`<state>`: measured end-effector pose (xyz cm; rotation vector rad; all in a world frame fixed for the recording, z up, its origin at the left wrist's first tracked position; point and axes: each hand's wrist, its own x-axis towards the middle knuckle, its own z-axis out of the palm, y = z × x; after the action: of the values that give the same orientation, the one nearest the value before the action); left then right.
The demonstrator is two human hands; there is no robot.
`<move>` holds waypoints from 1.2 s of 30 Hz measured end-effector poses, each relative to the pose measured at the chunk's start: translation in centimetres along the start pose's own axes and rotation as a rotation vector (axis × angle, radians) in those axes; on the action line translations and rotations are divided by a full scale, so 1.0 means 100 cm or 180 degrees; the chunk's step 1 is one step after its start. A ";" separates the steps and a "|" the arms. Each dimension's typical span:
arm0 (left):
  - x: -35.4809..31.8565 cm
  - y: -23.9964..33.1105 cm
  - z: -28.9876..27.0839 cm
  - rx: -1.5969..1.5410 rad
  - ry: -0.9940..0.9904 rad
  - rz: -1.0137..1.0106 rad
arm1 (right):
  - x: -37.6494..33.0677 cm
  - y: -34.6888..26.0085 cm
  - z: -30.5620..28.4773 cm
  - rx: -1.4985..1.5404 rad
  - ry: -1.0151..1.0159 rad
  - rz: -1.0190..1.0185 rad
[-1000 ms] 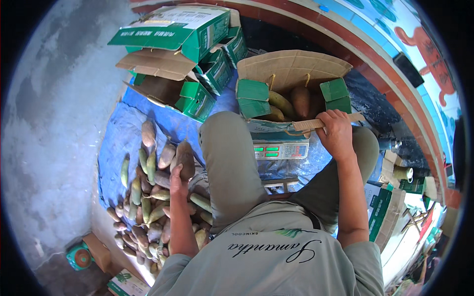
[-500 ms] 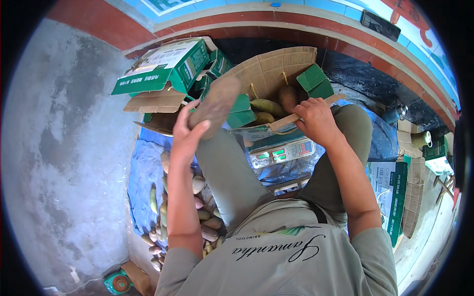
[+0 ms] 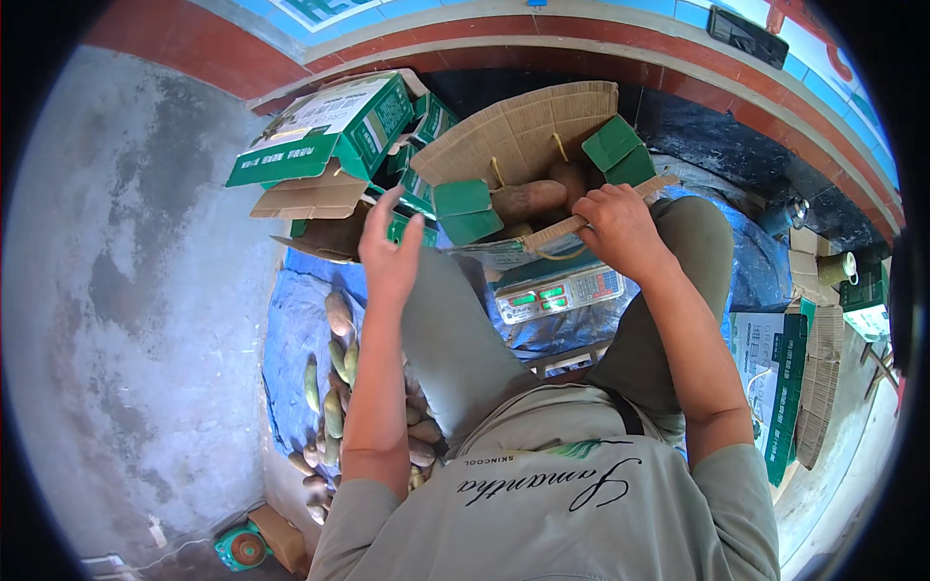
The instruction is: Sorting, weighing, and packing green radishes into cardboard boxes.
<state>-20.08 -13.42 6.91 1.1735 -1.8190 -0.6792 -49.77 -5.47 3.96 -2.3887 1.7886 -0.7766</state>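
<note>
My left hand (image 3: 387, 250) is empty, thumb and fingers apart, in the air above my left knee, just left of an open cardboard box (image 3: 513, 121). My right hand (image 3: 620, 225) grips the box's near flap (image 3: 562, 230), fingers curled over the edge. Inside the box a long brown root vegetable (image 3: 528, 199) lies across the others. A second brown root (image 3: 570, 179) is behind it, partly hidden. A digital scale (image 3: 562, 295) with lit green displays is at the foot of the box, between my knees.
Several brown and greenish roots (image 3: 334, 412) lie on a blue sheet (image 3: 291, 320) to my left. Green and white cartons (image 3: 334, 126) are stacked at the back left, and another carton (image 3: 770, 378) stands at right. A phone (image 3: 748, 37) rests on the ledge at the back right.
The brown root vegetable that my left hand held is now in the box. My left hand has let go and drawn back a little, fingers apart. My right hand stays on the flap.
</note>
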 end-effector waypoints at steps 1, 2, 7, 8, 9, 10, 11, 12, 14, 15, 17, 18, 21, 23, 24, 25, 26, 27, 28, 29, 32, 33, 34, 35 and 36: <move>-0.006 -0.003 -0.009 -0.0089 0.0195 -0.0063 | 0.000 0.000 0.000 0.0014 0.0055 0.0007; -0.014 -0.005 -0.017 -0.0087 0.0195 -0.0076 | 0.000 0.000 0.000 0.0020 0.0044 0.0006; -0.065 -0.061 -0.069 0.0225 0.0958 -0.0757 | 0.001 -0.003 0.000 -0.0034 -0.0027 0.0029; -0.078 -0.075 -0.077 0.0222 0.0963 -0.0783 | 0.001 -0.002 0.001 -0.0032 -0.0052 0.0023; -0.092 -0.088 -0.084 0.0554 0.0946 -0.0969 | 0.000 -0.001 0.002 0.0000 0.0133 -0.0039; -0.109 -0.100 -0.089 0.0890 0.0926 -0.1165 | -0.001 0.000 0.003 0.0037 0.0308 -0.0103; -0.127 -0.111 -0.093 0.0893 0.0926 -0.1201 | -0.001 0.000 0.003 0.0048 0.0275 -0.0110; -0.145 -0.123 -0.095 0.1290 0.0816 -0.1314 | -0.001 -0.001 0.002 0.0043 0.0252 -0.0077; -0.186 -0.146 -0.096 0.1679 0.0692 -0.1466 | -0.001 -0.001 0.001 0.0086 0.0252 -0.0037; -0.207 -0.158 -0.095 0.1606 0.0579 -0.1819 | -0.001 0.000 0.001 0.0087 0.0216 -0.0035; -0.255 -0.187 -0.096 0.1566 0.0245 -0.2529 | 0.002 -0.002 0.003 0.0113 0.0308 -0.0082; -0.277 -0.201 -0.096 0.1584 0.0003 -0.2879 | 0.003 -0.003 0.004 0.0134 0.0277 -0.0065; -0.322 -0.205 -0.078 0.1460 -0.0625 -0.3348 | 0.002 -0.003 0.005 0.0059 0.0360 -0.0071; -0.349 -0.203 -0.066 0.1154 -0.0668 -0.3517 | 0.000 -0.004 0.003 0.0026 0.0361 -0.0050; -0.361 -0.202 -0.061 0.0866 -0.0695 -0.3657 | -0.002 -0.003 0.003 -0.0008 0.0426 -0.0047; -0.385 -0.214 -0.063 0.0857 -0.0676 -0.3693 | 0.000 -0.004 0.003 -0.0014 0.0493 -0.0071; -0.416 -0.233 -0.066 0.0913 -0.0739 -0.3891 | 0.004 -0.009 0.006 0.0027 0.0464 -0.0124; -0.435 -0.244 -0.065 0.0956 -0.0835 -0.4078 | 0.006 -0.010 0.008 0.0058 0.0457 -0.0148; -0.440 -0.242 -0.061 0.1261 -0.1315 -0.3993 | 0.005 -0.009 0.008 0.0054 0.0462 -0.0142; -0.445 -0.240 -0.055 0.1238 -0.1328 -0.4001 | 0.004 -0.008 0.009 0.0039 0.0442 -0.0143; -0.472 -0.230 -0.048 0.1656 -0.1635 -0.3872 | 0.002 -0.006 0.010 -0.0014 0.0468 -0.0138; -0.480 -0.229 -0.048 0.1714 -0.1700 -0.3872 | 0.003 -0.007 0.009 -0.0023 0.0376 -0.0056; -0.488 -0.225 -0.046 0.1706 -0.1737 -0.3911 | 0.002 -0.007 0.008 -0.0040 0.0284 0.0025; -0.496 -0.222 -0.045 0.1696 -0.1776 -0.3952 | 0.002 -0.007 0.009 -0.0045 0.0269 0.0013; -0.504 -0.219 -0.044 0.1682 -0.1807 -0.3992 | 0.003 -0.007 0.010 -0.0060 0.0384 -0.0075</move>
<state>3.91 23.39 -26.34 2.7515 -1.5405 -1.3471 -48.68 -5.75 3.41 -2.4277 1.8212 -0.9295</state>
